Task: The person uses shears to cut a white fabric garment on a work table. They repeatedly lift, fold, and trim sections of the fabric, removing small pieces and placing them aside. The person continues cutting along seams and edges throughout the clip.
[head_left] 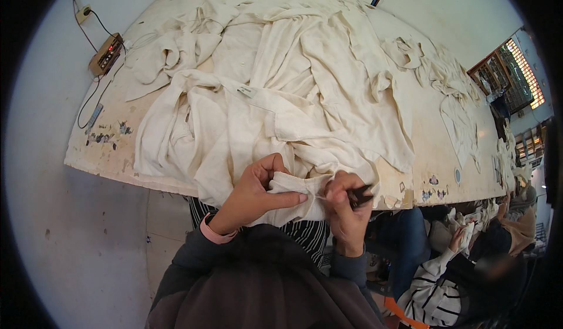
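At the near edge of the table, my left hand grips the hem of a cream garment, its thumb lying along the folded edge. Beside it my right hand is closed round small dark snips, its fingers close to the same edge, with what seems a fine thread there. The garment spreads in loose folds across the table, with a small label on it.
More cream garments lie on the worn table. A power box with cables stands at the left. At lower right, a person in a striped top handles cream cloth, near another person's jeans-clad leg.
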`<state>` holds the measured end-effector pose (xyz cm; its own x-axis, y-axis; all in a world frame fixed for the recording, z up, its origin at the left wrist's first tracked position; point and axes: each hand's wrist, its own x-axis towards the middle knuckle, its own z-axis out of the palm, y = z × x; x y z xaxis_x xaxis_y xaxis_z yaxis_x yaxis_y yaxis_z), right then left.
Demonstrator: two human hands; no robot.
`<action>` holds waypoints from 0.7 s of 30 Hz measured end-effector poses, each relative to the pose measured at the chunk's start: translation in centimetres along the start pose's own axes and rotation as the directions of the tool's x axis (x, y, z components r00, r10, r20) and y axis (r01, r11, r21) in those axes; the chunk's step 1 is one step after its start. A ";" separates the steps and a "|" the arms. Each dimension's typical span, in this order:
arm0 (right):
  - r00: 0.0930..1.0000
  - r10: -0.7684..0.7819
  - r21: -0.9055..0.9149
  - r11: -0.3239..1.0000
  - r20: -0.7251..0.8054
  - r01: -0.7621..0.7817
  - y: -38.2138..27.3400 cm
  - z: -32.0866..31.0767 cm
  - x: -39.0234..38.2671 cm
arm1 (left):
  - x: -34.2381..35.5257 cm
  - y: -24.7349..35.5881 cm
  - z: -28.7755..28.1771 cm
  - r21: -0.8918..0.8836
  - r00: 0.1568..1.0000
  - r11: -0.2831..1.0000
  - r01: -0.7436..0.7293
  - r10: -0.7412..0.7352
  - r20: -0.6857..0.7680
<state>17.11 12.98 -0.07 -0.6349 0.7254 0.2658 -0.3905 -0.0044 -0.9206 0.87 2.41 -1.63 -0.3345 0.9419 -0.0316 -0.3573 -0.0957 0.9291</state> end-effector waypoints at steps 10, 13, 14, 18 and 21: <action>0.951 -0.283 -0.697 0.658 0.122 0.285 -3.2 -1.8 -0.3 | -0.1 0.7 0.0 0.016 1.000 1.000 -0.022 0.022 -0.017; 0.921 -0.248 -0.836 0.396 0.301 0.380 -4.4 -1.4 0.0 | -0.3 0.7 0.3 0.087 0.998 0.995 -0.055 0.057 -0.026; 0.917 -0.236 -0.846 0.364 0.322 0.390 -4.6 -0.9 0.1 | -0.4 0.6 0.4 0.112 0.997 0.991 -0.066 0.070 -0.031; 0.888 -0.229 -0.870 0.210 0.399 0.446 -4.4 -0.7 0.2 | -0.6 0.5 0.7 0.154 0.995 0.984 -0.087 0.093 -0.035; 0.882 -0.255 -0.839 0.291 0.396 0.460 -4.0 -1.0 0.3 | -0.6 0.7 0.7 0.127 0.997 0.989 -0.071 0.075 -0.029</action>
<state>19.14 13.86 3.40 -0.7242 0.3687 0.5827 0.1529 0.9099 -0.3857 1.46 1.98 -0.64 -0.3860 0.9221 0.0274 -0.2188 -0.1204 0.9683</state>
